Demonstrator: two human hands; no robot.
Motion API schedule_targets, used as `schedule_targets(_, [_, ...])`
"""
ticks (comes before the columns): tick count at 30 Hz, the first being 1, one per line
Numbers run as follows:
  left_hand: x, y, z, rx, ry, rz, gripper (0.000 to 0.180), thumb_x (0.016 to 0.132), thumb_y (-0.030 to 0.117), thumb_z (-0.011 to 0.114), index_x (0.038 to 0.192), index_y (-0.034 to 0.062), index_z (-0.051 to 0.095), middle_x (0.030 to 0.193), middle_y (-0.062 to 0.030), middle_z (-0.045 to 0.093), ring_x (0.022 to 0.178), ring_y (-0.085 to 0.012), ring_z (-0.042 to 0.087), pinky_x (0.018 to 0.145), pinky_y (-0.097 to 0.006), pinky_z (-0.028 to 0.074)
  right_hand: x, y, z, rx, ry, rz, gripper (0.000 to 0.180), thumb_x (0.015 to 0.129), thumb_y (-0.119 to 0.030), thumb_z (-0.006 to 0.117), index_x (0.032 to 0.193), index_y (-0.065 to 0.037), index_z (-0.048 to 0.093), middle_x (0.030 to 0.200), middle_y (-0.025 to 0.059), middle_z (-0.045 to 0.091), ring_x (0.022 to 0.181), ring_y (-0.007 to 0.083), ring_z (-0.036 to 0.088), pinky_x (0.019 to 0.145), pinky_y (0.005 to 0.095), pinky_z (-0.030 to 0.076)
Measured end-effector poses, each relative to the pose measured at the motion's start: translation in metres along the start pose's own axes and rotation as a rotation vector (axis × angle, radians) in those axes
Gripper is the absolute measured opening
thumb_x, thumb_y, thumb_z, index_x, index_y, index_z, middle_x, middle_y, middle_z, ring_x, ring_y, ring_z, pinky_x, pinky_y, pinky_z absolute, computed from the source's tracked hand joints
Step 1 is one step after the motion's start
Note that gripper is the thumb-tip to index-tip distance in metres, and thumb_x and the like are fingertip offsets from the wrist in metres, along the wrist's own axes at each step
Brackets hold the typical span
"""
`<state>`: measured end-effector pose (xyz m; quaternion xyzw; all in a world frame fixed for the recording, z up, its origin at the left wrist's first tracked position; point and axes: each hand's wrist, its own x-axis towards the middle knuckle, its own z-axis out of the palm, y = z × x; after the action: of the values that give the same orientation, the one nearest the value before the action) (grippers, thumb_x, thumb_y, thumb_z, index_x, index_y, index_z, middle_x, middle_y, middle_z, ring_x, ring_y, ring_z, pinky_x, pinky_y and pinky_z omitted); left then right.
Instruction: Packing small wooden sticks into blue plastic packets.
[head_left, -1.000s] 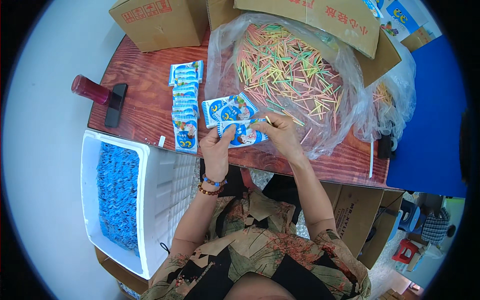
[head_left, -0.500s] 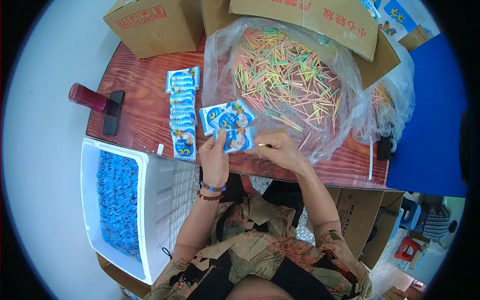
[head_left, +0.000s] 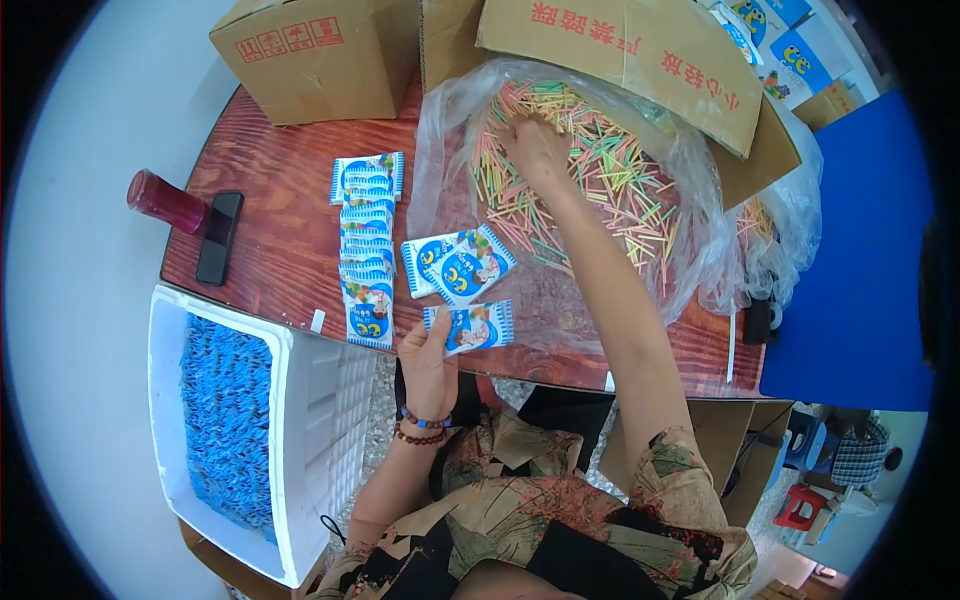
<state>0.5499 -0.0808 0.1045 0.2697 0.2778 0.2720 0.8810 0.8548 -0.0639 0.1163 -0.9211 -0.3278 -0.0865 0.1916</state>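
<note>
My left hand [head_left: 428, 372] pinches a small blue-and-white packet [head_left: 478, 328] by its left end, over the table's near edge. Two more such packets [head_left: 462, 264] lie overlapping just beyond it. My right hand [head_left: 540, 152] reaches far forward into a heap of thin pastel sticks [head_left: 625, 185] in pink, yellow and green. Its fingers point down among the sticks and are mostly hidden, so their hold is unclear. A clear plastic bag [head_left: 437, 175] lies spread around the heap. Left of the loose packets runs an overlapping row of the same packets [head_left: 367, 240].
A cardboard box [head_left: 310, 65] and an open carton's flap [head_left: 620, 50] stand at the back. On the left are a phone [head_left: 220, 240] and a dark red bottle [head_left: 165, 202]. A white foam box [head_left: 282, 430] of blue packets sits lower left; a blue panel [head_left: 850, 260] is at right.
My right hand has left the packet's right end, where it held a small pale stick, and moved forward into the heap. The left hand still grips the packet. The whole view has shifted slightly.
</note>
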Motion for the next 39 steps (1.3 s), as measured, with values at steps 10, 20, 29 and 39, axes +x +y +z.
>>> schedule_targets(10, [0.001,0.011,-0.002,-0.008,0.019,-0.016,0.015,0.094,0.010,0.057,0.098,-0.0012,0.066,0.095,-0.0062,0.068,0.081,-0.0102,0.064,0.072,-0.025,0.053,0.044,-0.029,0.024,-0.136,-0.230,0.088,0.041,0.090,-0.031,0.043,0.120,-0.010,0.061,0.123,0.0161,0.058,0.117,0.0333,0.053,0.101,0.0582,0.030])
schedule_targets(20, [0.000,0.009,0.002,-0.036,0.008,-0.039,0.014,0.093,0.009,0.058,0.098,-0.0006,0.066,0.096,-0.0063,0.069,0.082,-0.0105,0.064,0.073,-0.026,0.052,0.065,0.006,0.041,0.049,-0.480,0.112,0.054,0.093,-0.038,0.042,0.132,0.000,0.047,0.136,0.0179,0.049,0.128,0.0354,0.044,0.106,0.0448,0.033])
schedule_targets(29, [-0.005,0.006,0.000,-0.029,0.007,-0.027,0.013,0.092,0.009,0.059,0.098,0.0003,0.066,0.095,-0.0060,0.068,0.082,-0.0105,0.065,0.073,-0.026,0.053,0.036,0.019,0.017,0.714,-0.190,0.140,0.050,0.092,-0.021,0.052,0.132,0.008,0.042,0.135,0.0235,0.046,0.124,0.0324,0.047,0.105,0.0359,0.035])
schedule_targets(39, [-0.011,0.005,0.007,0.001,-0.034,-0.047,0.014,0.092,0.010,0.060,0.098,0.0000,0.066,0.098,-0.0058,0.068,0.085,-0.0105,0.064,0.075,-0.027,0.052,0.013,0.038,-0.007,1.734,-0.208,0.412,0.032,0.095,-0.006,0.048,0.125,0.006,0.043,0.098,0.0143,0.057,0.084,0.0245,0.062,0.078,0.0412,0.056])
